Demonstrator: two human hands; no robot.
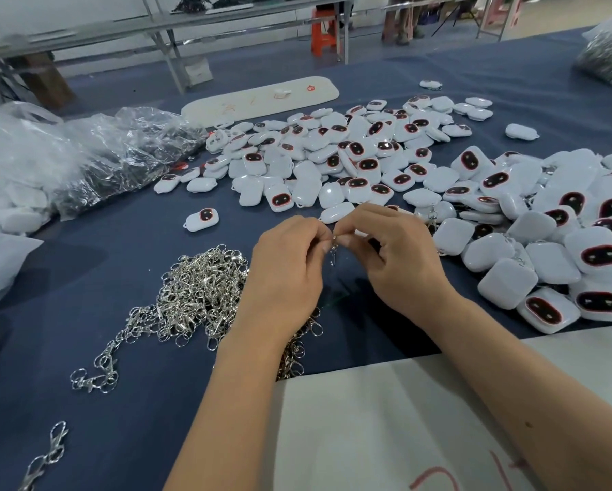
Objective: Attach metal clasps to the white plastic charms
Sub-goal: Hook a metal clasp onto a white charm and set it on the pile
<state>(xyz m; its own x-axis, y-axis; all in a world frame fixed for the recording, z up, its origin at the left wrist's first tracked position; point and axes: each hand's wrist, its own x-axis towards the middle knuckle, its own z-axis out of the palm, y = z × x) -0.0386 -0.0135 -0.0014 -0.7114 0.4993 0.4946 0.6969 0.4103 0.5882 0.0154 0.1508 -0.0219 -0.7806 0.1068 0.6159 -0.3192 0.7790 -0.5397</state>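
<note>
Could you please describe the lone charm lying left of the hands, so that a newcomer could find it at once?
Start at the big charm heap across the middle of the blue table. Look toward its near left edge, above the clasp pile. The lone charm lies there by itself on bare cloth, dark face up, touching no other.

Silver clasp pinched between fingertips
</note>
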